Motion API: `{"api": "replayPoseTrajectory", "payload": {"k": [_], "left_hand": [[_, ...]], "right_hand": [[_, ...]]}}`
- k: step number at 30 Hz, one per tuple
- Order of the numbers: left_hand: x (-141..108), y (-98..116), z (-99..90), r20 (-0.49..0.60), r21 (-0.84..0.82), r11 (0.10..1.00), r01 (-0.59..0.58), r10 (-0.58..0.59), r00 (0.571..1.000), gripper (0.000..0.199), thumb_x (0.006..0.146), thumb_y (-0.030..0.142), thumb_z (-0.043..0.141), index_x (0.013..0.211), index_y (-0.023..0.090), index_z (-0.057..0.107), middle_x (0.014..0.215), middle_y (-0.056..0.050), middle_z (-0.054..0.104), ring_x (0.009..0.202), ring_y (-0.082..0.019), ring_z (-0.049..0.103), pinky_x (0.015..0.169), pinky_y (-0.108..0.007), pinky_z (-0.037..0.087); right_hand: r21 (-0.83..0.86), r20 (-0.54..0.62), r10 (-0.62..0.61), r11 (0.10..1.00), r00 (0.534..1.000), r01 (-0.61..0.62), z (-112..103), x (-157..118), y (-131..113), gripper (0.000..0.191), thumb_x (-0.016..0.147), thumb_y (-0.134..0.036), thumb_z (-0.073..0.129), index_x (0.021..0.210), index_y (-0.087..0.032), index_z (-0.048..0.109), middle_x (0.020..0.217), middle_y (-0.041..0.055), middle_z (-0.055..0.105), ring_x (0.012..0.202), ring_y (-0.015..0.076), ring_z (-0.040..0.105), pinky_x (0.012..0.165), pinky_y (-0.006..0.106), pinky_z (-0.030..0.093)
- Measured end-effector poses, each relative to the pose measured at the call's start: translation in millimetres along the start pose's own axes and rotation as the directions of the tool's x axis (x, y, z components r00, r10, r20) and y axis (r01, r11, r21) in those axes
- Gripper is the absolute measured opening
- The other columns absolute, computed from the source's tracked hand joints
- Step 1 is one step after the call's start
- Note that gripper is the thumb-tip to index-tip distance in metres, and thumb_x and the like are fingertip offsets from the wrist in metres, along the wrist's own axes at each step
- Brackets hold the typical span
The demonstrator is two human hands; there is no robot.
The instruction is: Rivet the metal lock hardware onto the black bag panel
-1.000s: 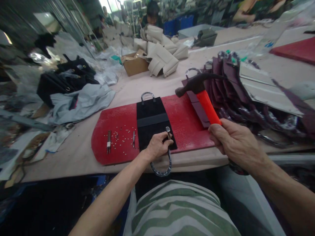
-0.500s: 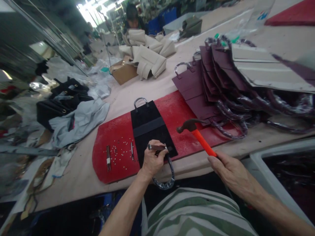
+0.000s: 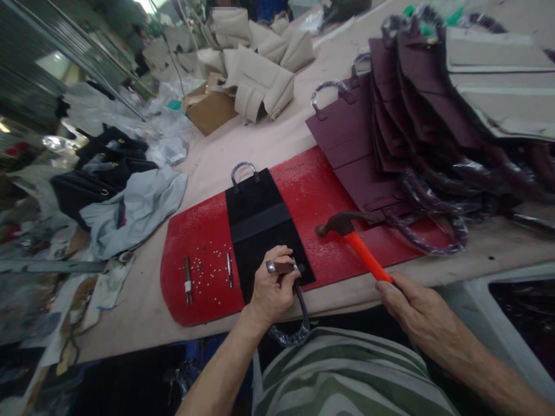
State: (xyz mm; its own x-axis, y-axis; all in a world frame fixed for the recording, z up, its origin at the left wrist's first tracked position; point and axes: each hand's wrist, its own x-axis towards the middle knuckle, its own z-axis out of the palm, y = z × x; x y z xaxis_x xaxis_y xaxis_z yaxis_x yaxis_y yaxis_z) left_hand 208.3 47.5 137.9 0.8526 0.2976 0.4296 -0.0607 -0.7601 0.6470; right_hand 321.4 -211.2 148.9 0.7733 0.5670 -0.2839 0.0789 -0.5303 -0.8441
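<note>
1. The left hand had its fingers closed around a metal punch, its shaft lying across them and its round end out to the left. The other end was over the near right part of a black panel, close to where the near handle met it.
2. The right hand gripped the hammer by its orange handle, fingers wrapped shut; the hammer's head was to the right of the punch, well apart from it.
3. The black panel lay flat across a red board on the tabletop. Its plastic-wrapped near handle hung past the board's front edge, and its far handle stuck out beyond the board.
4. Left of the panel on the board were a slim metal tool, a pronged tool and scattered small pale bits.
5. Purple panels overlapped the board's right part, beyond the hammer. Black bags and a grey cloth lay to the far left.
6. An open cardboard box stood beside cream pieces; its contents were unclear. A pale bin at lower right held dark, shiny items too blurred to identify.
</note>
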Motion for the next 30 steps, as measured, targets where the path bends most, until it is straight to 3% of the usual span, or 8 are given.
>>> {"api": "replayPoseTrajectory", "payload": {"k": [7,12,14,19,25,30], "left_hand": [[2,1,6.4,0.055,-0.125,0.985,0.118,-0.112,0.992,0.01,0.087,0.015,0.06,0.095,0.02,0.063,0.107,-0.008,0.075,0.105,-0.023,0.072,0.096,-0.04,0.059],[4,4,4.8,0.083,-0.148,0.977,0.151,-0.14,0.987,0.017,0.086,0.012,0.061,0.1,0.02,0.066,0.105,-0.007,0.075,0.1,-0.022,0.072,0.092,-0.036,0.059],[4,3,4.5,0.095,-0.161,0.973,0.165,-0.151,0.984,0.017,0.085,0.011,0.062,0.098,0.02,0.066,0.103,-0.006,0.074,0.096,-0.021,0.072,0.09,-0.035,0.059],[4,2,4.9,0.096,-0.18,0.966,0.185,-0.169,0.981,0.016,0.084,0.01,0.063,0.095,0.021,0.066,0.098,-0.005,0.074,0.087,-0.02,0.071,0.085,-0.033,0.058],[4,2,5.2,0.096,-0.189,0.966,0.177,-0.162,0.982,0.013,0.082,0.01,0.064,0.089,0.02,0.066,0.088,-0.003,0.073,0.081,-0.02,0.069,0.081,-0.032,0.057],[2,-3,6.0,0.117,-0.215,0.956,0.199,-0.177,0.977,0.013,0.083,0.011,0.063,0.092,0.019,0.067,0.092,-0.004,0.072,0.085,-0.019,0.069,0.085,-0.03,0.054]], "right_hand": [[-0.223,-0.048,-0.277,0.94,0.96,0.26,-26,1,-32,0.034,0.095,-0.05,0.039,0.07,-0.029,0.046,0.048,-0.0038,0.044,0.04,0.0159,0.043,0.045,0.031,0.03],[-0.347,0.015,-0.406,0.855,0.914,0.385,-41,-5,-59,0.036,0.098,-0.052,0.038,0.073,-0.029,0.048,0.048,-0.0028,0.05,0.038,0.017,0.047,0.043,0.032,0.028],[-0.38,0.03,-0.476,0.808,0.879,0.45,-47,-10,-78,0.038,0.1,-0.054,0.037,0.074,-0.029,0.049,0.05,-0.0017,0.054,0.039,0.0172,0.049,0.043,0.033,0.029],[-0.442,-0.058,-0.676,0.677,0.735,0.588,-48,-26,-117,0.034,0.104,-0.048,0.037,0.077,-0.029,0.048,0.048,-0.0028,0.051,0.036,0.0158,0.047,0.042,0.032,0.029],[-0.652,0.138,-0.687,0.479,0.713,0.588,-49,-27,-121,0.041,0.104,-0.051,0.032,0.074,-0.028,0.047,0.048,-0.0017,0.052,0.034,0.0164,0.044,0.043,0.035,0.02],[-0.675,-0.041,-0.828,0.435,0.559,0.596,-48,-33,-131,0.029,0.107,-0.041,0.035,0.084,-0.026,0.045,0.049,-0.0062,0.047,0.035,0.0128,0.044,0.042,0.027,0.027]]}}
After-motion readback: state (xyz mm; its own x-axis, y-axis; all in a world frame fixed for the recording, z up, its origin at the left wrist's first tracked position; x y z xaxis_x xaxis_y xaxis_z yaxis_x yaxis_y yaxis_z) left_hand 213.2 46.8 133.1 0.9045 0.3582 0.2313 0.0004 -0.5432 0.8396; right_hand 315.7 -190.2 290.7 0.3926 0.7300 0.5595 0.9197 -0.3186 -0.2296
